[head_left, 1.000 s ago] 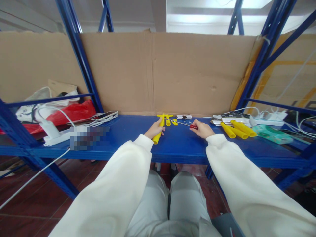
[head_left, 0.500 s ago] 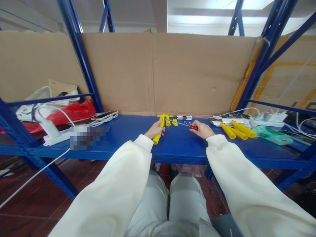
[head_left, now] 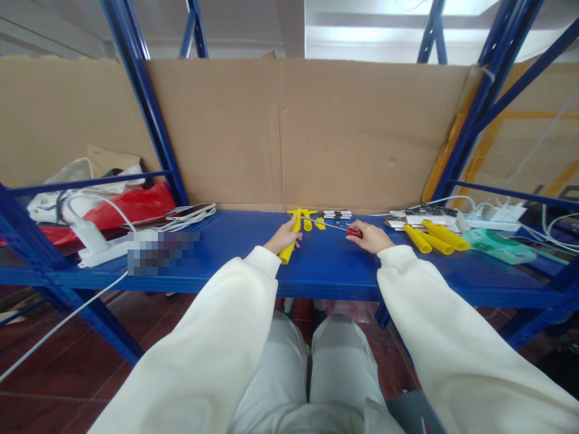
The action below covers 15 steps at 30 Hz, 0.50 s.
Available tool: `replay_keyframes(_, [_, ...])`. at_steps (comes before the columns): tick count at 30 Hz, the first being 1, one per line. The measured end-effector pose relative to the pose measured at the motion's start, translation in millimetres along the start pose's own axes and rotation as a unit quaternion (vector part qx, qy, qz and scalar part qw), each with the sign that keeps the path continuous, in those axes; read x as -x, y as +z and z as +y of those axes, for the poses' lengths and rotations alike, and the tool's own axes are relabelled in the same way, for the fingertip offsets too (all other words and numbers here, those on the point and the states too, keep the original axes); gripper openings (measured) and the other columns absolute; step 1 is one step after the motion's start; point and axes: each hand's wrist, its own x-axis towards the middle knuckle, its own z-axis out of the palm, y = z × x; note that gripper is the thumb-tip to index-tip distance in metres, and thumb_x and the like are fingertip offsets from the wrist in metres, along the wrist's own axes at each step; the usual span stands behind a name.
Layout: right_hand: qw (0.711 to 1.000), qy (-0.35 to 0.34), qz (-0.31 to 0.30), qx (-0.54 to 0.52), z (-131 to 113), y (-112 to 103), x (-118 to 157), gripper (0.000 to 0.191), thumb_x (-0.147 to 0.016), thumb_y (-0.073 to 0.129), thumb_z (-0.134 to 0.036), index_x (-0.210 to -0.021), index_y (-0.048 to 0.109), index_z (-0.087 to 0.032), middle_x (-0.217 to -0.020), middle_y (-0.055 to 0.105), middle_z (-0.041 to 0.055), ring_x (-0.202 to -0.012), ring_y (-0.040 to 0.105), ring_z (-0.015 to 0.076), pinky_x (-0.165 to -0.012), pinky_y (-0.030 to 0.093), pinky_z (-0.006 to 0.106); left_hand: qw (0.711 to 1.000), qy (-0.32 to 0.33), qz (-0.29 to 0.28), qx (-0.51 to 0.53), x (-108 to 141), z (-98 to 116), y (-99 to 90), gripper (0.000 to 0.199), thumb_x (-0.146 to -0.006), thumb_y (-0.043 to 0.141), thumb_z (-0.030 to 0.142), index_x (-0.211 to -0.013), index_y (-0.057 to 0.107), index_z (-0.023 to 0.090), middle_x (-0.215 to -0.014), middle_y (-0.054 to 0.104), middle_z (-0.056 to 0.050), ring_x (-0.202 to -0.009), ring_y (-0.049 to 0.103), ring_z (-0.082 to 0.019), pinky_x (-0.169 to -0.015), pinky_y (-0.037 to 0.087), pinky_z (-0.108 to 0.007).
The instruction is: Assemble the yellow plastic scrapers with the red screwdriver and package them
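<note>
My left hand (head_left: 282,236) is wrapped round a yellow tube-shaped handle (head_left: 286,253) with a crosspiece at its far end. A screwdriver (head_left: 354,232) with a red handle and long metal shaft is gripped in my right hand (head_left: 370,237). Its shaft points left, and the tip is at the upper part of the yellow handle; whether it sits in a screw is too small to tell. Just behind, a second yellow T-shaped piece (head_left: 308,224) and a smaller yellow piece (head_left: 320,223) lie on the blue shelf (head_left: 235,241). Tiny light bits lie near the screwdriver shaft.
Several yellow tubes (head_left: 438,246) lie to the right beside a green packet (head_left: 501,246). Small black-and-white pieces (head_left: 337,214) are at the back. On the left are a phone (head_left: 192,211), cables and a white power strip (head_left: 106,250). A cardboard sheet (head_left: 344,138) closes off the back.
The screwdriver's red handle has turned slightly in my right hand, whose fingers have shifted a little. My left hand keeps the yellow handle in the same place.
</note>
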Motion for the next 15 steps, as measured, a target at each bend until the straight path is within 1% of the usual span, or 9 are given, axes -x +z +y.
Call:
replay_keyframes(3, [1.0, 0.02, -0.005, 0.013, 0.2, 0.3, -0.2, 0.014, -0.087, 0.06, -0.032, -0.098, 0.062, -0.025, -0.083, 0.074, 0.0038, -0.074, 0.068, 0.0212, -0.061, 0.043, 0.027, 1.0, -0.002, -0.003, -0.003, -0.4, 0.0, 0.1, 0.081, -0.086, 0.054, 0.007, -0.159, 0.022, 0.02, -0.081, 0.065, -0.001, -0.052, 0.057, -0.009, -0.05, 0.047, -0.019])
replay_keyframes(6, [1.0, 0.004, 0.016, 0.023, 0.7, 0.2, 0.2, 0.009, -0.088, 0.057, -0.033, -0.093, 0.06, -0.025, -0.079, 0.072, 0.0028, -0.07, 0.066, 0.0204, -0.059, 0.041, 0.027, 1.0, -0.002, -0.004, -0.007, 0.0, 0.7, 0.0, 0.081, -0.086, 0.055, 0.008, -0.159, 0.022, 0.019, -0.082, 0.065, -0.001, -0.053, 0.057, -0.009, -0.05, 0.046, -0.019])
replay_keyframes(8, [0.999, -0.01, 0.025, 0.028, 0.6, -0.5, 0.7, 0.011, -0.089, 0.056, -0.034, -0.09, 0.061, -0.025, -0.083, 0.072, 0.0039, -0.073, 0.066, 0.0208, -0.06, 0.042, 0.028, 1.0, 0.0, -0.003, -0.008, 0.5, 1.0, -0.3, 0.081, -0.086, 0.055, 0.008, -0.159, 0.022, 0.019, -0.082, 0.065, -0.001, -0.053, 0.058, -0.009, -0.05, 0.047, -0.019])
replay_keyframes(10, [0.999, -0.02, 0.021, 0.034, 0.0, -1.7, 1.2, 0.013, -0.09, 0.056, -0.035, -0.09, 0.063, -0.024, -0.09, 0.073, 0.0059, -0.08, 0.067, 0.022, -0.064, 0.044, 0.029, 1.0, 0.003, -0.004, -0.009, 1.0, 1.2, -0.5, 0.081, -0.086, 0.055, 0.009, -0.159, 0.022, 0.019, -0.082, 0.066, -0.001, -0.054, 0.058, -0.009, -0.05, 0.047, -0.019])
replay_keyframes(13, [0.999, -0.024, 0.01, 0.034, -1.1, -3.6, 1.7, 0.017, -0.091, 0.055, -0.034, -0.096, 0.067, -0.022, -0.102, 0.074, 0.0089, -0.09, 0.068, 0.0239, -0.071, 0.048, 0.031, 1.0, 0.001, -0.006, -0.01, 1.2, 1.3, -0.6, 0.081, -0.086, 0.054, 0.008, -0.159, 0.022, 0.019, -0.082, 0.066, -0.001, -0.054, 0.058, -0.01, -0.05, 0.046, -0.019])
replay_keyframes(15, [0.999, -0.02, 0.011, 0.03, -1.4, -3.9, 1.5, 0.02, -0.093, 0.054, -0.034, -0.101, 0.068, -0.021, -0.105, 0.074, 0.01, -0.093, 0.069, 0.0242, -0.075, 0.049, 0.031, 1.0, -0.001, -0.005, -0.008, 1.0, 1.4, -0.4, 0.08, -0.086, 0.054, 0.008, -0.159, 0.021, 0.019, -0.082, 0.066, -0.002, -0.054, 0.058, -0.009, -0.051, 0.047, -0.019])
